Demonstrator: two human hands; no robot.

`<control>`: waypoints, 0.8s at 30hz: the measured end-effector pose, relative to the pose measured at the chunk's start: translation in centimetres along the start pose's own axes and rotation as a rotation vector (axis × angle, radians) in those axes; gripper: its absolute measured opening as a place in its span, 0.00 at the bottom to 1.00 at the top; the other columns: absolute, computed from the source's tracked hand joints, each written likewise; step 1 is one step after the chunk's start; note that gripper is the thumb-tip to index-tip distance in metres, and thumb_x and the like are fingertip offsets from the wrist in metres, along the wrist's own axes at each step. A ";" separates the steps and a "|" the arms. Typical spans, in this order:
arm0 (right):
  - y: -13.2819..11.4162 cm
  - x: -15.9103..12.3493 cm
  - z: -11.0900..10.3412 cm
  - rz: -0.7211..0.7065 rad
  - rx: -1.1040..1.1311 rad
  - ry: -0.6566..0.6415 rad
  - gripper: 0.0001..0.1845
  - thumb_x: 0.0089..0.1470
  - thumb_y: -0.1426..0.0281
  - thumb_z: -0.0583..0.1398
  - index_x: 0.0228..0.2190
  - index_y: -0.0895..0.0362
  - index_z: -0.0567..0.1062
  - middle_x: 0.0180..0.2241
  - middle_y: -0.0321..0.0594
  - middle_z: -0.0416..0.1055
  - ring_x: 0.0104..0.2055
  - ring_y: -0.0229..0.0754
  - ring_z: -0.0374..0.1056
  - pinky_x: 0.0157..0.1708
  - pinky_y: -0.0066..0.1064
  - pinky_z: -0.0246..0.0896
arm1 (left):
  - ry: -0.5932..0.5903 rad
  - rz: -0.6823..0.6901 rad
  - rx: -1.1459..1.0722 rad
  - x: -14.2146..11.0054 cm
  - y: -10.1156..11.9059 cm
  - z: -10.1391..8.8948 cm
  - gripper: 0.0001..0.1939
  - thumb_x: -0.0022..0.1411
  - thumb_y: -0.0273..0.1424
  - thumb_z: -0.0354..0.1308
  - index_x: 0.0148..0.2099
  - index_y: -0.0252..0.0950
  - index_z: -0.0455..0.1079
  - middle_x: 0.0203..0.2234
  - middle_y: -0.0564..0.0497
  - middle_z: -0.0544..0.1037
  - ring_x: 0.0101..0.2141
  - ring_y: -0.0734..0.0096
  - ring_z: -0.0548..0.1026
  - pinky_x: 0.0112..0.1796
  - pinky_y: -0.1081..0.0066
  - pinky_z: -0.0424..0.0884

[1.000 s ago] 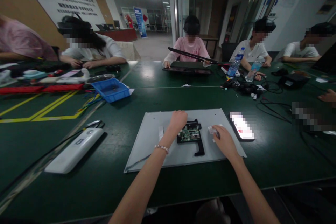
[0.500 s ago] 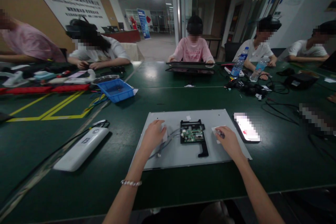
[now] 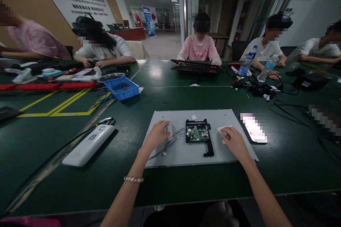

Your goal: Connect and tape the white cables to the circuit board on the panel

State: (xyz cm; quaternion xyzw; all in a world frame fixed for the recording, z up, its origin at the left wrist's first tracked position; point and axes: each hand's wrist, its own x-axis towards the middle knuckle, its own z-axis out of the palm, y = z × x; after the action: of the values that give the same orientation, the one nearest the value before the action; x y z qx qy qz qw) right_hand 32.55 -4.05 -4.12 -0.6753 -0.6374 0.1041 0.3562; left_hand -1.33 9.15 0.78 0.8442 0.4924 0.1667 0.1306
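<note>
A grey metal back panel [image 3: 213, 117] lies flat on the green table in front of me. A small green circuit board in a black bracket [image 3: 198, 134] sits at its middle. My left hand [image 3: 157, 135] rests on the panel's left part, fingers curled on a white connector with thin wires [image 3: 170, 141] that run toward the board. My right hand [image 3: 234, 142] lies on the panel's right part, fingers closed on a small dark object beside a white slip [image 3: 223, 130].
A lit phone [image 3: 253, 128] lies right of the panel. A white elongated device [image 3: 89, 144] lies to the left, a blue bin [image 3: 122, 88] farther back. Cables [image 3: 282, 104] and water bottles [image 3: 246, 63] are at the right. Several people sit around the table.
My left hand moved from the circuit board to the panel's left side, and wires now show there. The right hand stayed put. The person opposite lowered a dark panel flat.
</note>
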 end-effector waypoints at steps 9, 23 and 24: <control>-0.4 0.0 -0.2 -0.010 -0.050 0.046 0.16 0.55 0.69 0.52 0.43 0.57 0.72 0.46 0.47 0.68 0.49 0.48 0.63 0.51 0.43 0.57 | -0.016 -0.135 -0.271 0.8 0.8 -1.5 0.11 0.54 0.34 0.51 0.33 0.36 0.73 0.30 0.50 0.78 0.33 0.66 0.75 0.37 0.70 0.69; -13.2 -0.9 2.7 -0.407 0.096 -0.180 0.23 0.56 0.73 0.52 0.53 0.53 0.63 0.54 0.44 0.62 0.57 0.47 0.56 0.56 0.48 0.54 | 0.157 -0.271 -0.331 -3.7 2.6 0.3 0.11 0.55 0.36 0.52 0.34 0.36 0.72 0.29 0.50 0.79 0.32 0.65 0.76 0.36 0.70 0.69; -14.0 -1.0 3.2 -0.447 0.084 -0.221 0.23 0.55 0.73 0.53 0.54 0.54 0.63 0.54 0.44 0.61 0.58 0.47 0.54 0.57 0.47 0.54 | 0.172 -0.266 -0.307 -3.8 2.6 0.4 0.11 0.55 0.36 0.51 0.34 0.36 0.72 0.29 0.50 0.79 0.32 0.65 0.76 0.36 0.70 0.69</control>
State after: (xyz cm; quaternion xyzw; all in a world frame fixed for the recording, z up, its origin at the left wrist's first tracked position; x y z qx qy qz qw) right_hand 19.49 -4.84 1.83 -0.4867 -0.8009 0.1224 0.3265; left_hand -0.87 4.55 0.80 0.7246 0.5776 0.2924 0.2362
